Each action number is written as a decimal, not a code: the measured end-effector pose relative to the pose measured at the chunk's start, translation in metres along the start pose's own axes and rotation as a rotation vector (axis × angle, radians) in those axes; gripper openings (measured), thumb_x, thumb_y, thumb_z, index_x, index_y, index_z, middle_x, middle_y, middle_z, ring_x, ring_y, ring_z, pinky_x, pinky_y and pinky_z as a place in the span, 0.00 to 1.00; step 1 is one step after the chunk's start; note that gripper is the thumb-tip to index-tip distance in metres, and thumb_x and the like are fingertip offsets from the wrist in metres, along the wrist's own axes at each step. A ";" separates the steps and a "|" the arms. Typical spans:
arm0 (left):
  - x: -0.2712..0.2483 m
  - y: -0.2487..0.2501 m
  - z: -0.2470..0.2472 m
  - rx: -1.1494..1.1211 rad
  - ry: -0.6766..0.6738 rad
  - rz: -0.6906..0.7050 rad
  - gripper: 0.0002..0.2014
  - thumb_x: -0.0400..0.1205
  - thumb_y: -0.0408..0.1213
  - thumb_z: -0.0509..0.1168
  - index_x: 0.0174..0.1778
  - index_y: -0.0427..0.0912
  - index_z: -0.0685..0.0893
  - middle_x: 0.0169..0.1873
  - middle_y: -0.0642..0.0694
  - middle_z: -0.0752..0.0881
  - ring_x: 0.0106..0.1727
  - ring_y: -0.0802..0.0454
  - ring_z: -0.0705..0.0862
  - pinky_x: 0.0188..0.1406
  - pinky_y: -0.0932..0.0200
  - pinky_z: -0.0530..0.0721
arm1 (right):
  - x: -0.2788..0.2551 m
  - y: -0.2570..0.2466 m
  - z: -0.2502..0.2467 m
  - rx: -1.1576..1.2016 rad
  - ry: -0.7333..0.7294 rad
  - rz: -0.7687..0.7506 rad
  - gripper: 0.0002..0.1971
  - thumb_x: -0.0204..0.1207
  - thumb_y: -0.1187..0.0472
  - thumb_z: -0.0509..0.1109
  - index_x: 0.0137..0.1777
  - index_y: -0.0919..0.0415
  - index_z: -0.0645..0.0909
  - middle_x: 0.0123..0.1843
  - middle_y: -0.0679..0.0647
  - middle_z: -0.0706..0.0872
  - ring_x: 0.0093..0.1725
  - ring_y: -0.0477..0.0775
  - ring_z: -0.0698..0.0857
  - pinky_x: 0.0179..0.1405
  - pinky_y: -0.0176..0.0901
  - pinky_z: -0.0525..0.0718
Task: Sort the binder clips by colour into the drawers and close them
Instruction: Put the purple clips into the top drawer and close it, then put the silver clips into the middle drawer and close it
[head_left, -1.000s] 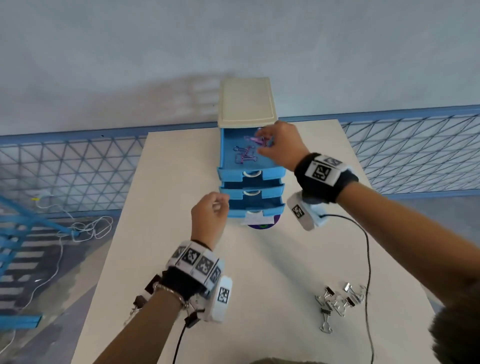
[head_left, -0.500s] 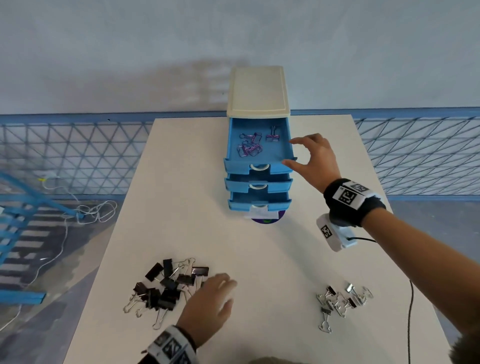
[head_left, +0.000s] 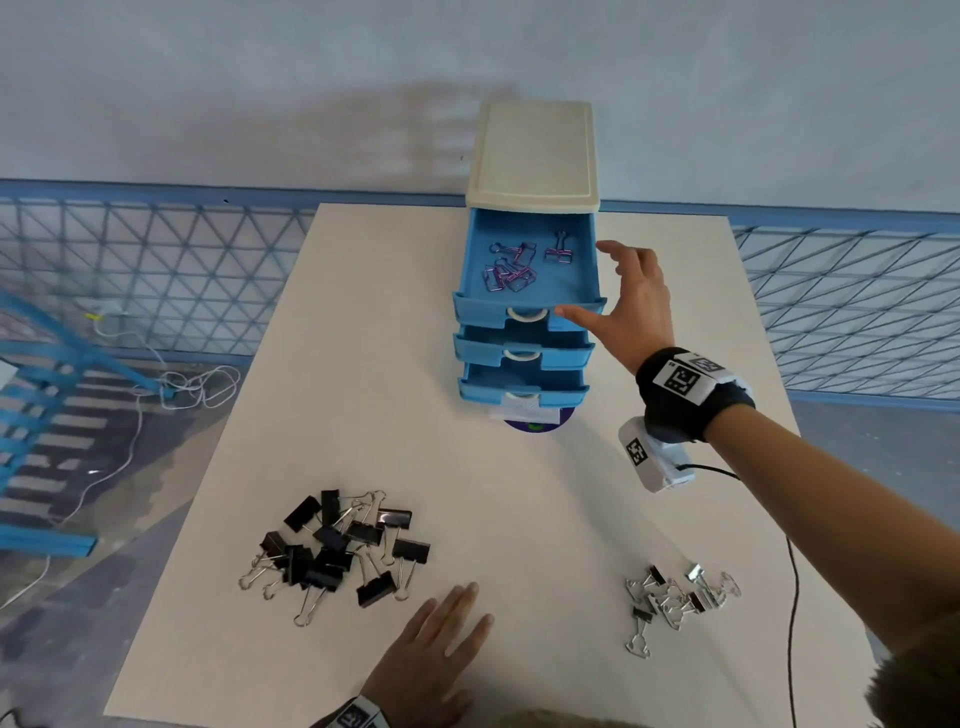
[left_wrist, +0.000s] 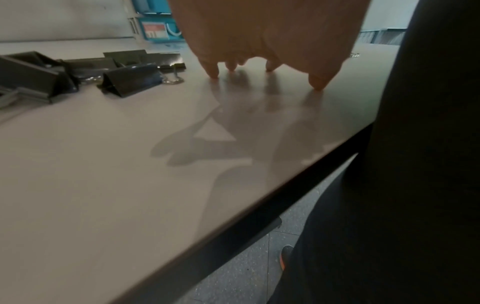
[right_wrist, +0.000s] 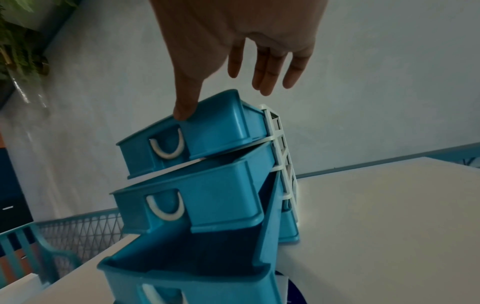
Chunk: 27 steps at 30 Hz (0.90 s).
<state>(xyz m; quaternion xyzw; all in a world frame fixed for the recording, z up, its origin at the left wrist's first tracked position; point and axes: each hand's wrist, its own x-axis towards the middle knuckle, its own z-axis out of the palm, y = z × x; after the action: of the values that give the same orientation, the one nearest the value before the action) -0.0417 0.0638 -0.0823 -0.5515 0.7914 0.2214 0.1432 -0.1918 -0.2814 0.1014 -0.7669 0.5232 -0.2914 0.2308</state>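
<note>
A small cream cabinet (head_left: 532, 150) with three blue drawers stands at the table's far middle. Its top drawer (head_left: 527, 306) is pulled out and holds several purple clips (head_left: 511, 267). My right hand (head_left: 621, 306) is open, fingers spread, its thumb (right_wrist: 185, 107) touching the top drawer's front right corner (right_wrist: 215, 127). The two lower drawers (head_left: 522, 353) stick out a little. A pile of black clips (head_left: 337, 548) lies near left; silver clips (head_left: 675, 597) lie near right. My left hand (head_left: 436, 649) rests open on the table, its fingertips (left_wrist: 214, 72) down beside the black clips (left_wrist: 130, 80).
The white table (head_left: 363, 364) ends at its near edge by my body (left_wrist: 259, 205). A blue mesh railing (head_left: 156, 270) runs behind and beside it. A cable (head_left: 792, 597) trails from my right wrist over the table's right side. A purple disc (head_left: 535, 427) lies under the cabinet's front.
My right hand left the drawer's inside, releasing a purple clip there, and came to the drawer's front corner. My left hand drew back from the bottom drawer to the near table.
</note>
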 end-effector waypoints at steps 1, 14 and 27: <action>0.003 0.001 0.002 0.005 0.016 -0.012 0.39 0.67 0.65 0.57 0.72 0.47 0.69 0.80 0.35 0.49 0.81 0.42 0.44 0.75 0.49 0.45 | 0.002 0.000 -0.001 -0.014 0.007 -0.013 0.41 0.61 0.48 0.80 0.72 0.59 0.67 0.68 0.65 0.73 0.65 0.66 0.76 0.67 0.64 0.74; 0.015 0.019 0.015 0.020 0.247 -0.149 0.41 0.68 0.72 0.53 0.70 0.45 0.71 0.76 0.36 0.61 0.81 0.40 0.41 0.73 0.43 0.48 | 0.069 -0.002 -0.003 -0.194 -0.024 -0.011 0.44 0.60 0.45 0.79 0.73 0.55 0.64 0.72 0.64 0.68 0.71 0.66 0.69 0.74 0.61 0.63; 0.019 0.031 0.017 -0.003 0.200 -0.228 0.41 0.64 0.65 0.62 0.70 0.46 0.71 0.75 0.35 0.62 0.75 0.39 0.63 0.73 0.41 0.52 | 0.135 0.007 0.010 -0.506 -0.022 -0.110 0.34 0.69 0.46 0.72 0.71 0.61 0.67 0.72 0.69 0.67 0.74 0.69 0.65 0.76 0.66 0.54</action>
<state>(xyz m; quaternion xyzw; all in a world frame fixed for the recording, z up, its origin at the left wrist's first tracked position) -0.0778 0.0661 -0.0995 -0.6574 0.7335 0.1490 0.0872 -0.1516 -0.4094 0.1176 -0.8305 0.5345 -0.1551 0.0210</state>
